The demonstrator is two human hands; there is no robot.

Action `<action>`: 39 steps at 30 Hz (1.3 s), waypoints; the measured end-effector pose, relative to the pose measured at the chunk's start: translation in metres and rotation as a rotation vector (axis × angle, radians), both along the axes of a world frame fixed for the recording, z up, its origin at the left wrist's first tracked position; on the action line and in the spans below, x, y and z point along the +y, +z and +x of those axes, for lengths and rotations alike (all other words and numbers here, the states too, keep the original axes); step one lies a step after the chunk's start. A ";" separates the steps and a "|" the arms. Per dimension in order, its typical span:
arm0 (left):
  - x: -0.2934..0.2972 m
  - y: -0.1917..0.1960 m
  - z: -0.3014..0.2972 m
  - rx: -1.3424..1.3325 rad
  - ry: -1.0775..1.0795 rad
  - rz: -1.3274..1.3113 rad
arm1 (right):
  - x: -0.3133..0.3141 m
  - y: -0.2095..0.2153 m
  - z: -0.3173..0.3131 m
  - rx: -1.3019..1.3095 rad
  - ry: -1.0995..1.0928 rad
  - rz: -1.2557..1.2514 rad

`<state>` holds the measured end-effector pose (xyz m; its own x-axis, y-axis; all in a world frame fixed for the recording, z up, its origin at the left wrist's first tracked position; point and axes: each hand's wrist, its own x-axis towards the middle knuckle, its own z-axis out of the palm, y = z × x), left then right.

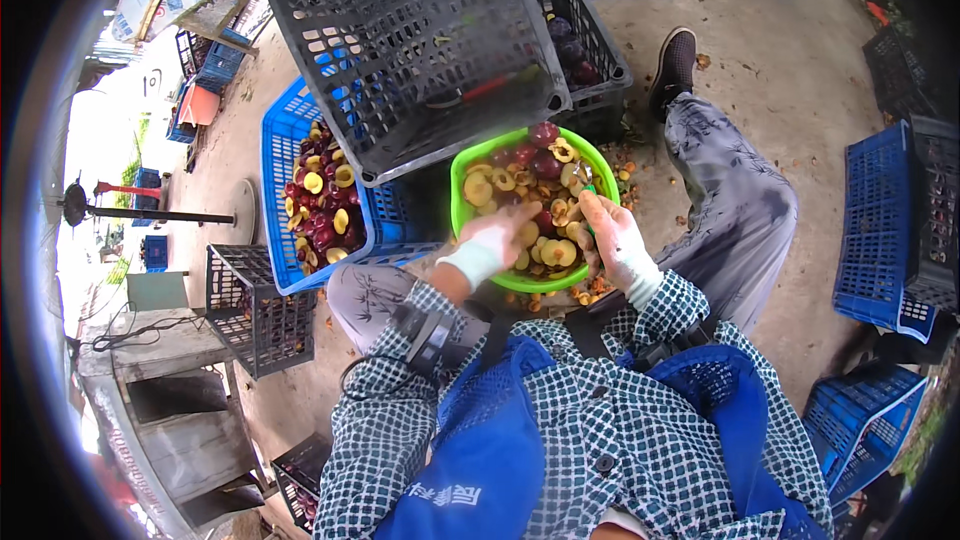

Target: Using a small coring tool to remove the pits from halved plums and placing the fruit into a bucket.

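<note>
A lime-green basin [456, 202] in front of me holds cut yellow plum halves [553, 252] and several whole dark-red plums [546, 164]. My left hand [497, 237], in a white glove with bare fingers, reaches into its left side over the fruit. That hand is blurred, so its grip is unclear. At the basin's right side my right hand [617, 237], gloved likewise, is closed on a small tool with a green handle [590, 188] and a metal tip among the fruit. The tool's exact kind does not show.
To the left, a blue crate [272, 155] holds many plum halves. An upturned black crate [400, 50] leans across it, with a red-handled tool [485, 88] on it. Behind the basin another black crate [612, 90] holds dark plums. Blue crates [868, 230] line the right; fruit scraps litter the floor.
</note>
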<state>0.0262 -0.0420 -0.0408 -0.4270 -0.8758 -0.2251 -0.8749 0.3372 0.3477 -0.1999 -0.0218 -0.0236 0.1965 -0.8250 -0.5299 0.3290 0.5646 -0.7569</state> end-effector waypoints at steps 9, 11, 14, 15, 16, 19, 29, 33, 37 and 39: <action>-0.009 0.014 0.001 0.983 0.748 0.663 | 0.014 -0.009 0.013 0.599 0.267 -0.514; 0.005 0.019 0.003 1.252 0.675 0.693 | 0.019 -0.004 0.019 0.620 0.314 -0.543; 0.016 0.034 -0.017 1.481 0.746 0.772 | 0.021 -0.008 0.022 0.670 0.312 -0.589; 0.018 0.032 -0.020 1.499 0.740 0.755 | 0.021 -0.006 0.021 0.701 0.331 -0.565; 0.019 0.028 -0.022 1.515 0.735 0.739 | 0.021 -0.004 0.019 0.732 0.350 -0.541; 0.023 0.024 -0.018 1.402 0.765 0.653 | 0.023 0.006 0.021 0.760 0.363 -0.520; 0.028 0.032 -0.037 1.356 0.712 0.424 | 0.026 0.002 0.028 0.486 0.348 -0.530; 0.028 0.027 -0.038 1.325 0.662 0.350 | 0.026 0.011 0.023 0.227 0.463 -0.363; 0.024 0.040 -0.035 1.259 0.614 0.499 | 0.018 0.018 0.008 -0.029 0.623 -0.162; 0.022 0.044 -0.035 1.259 0.568 0.496 | 0.018 0.030 0.005 -0.284 0.652 0.036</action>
<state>-0.0092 -0.0198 0.0036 -0.1971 -0.9351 -0.2946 0.1157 -0.3205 0.9402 -0.1950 -0.0040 0.0060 0.7785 -0.4750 -0.4102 0.0971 0.7369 -0.6690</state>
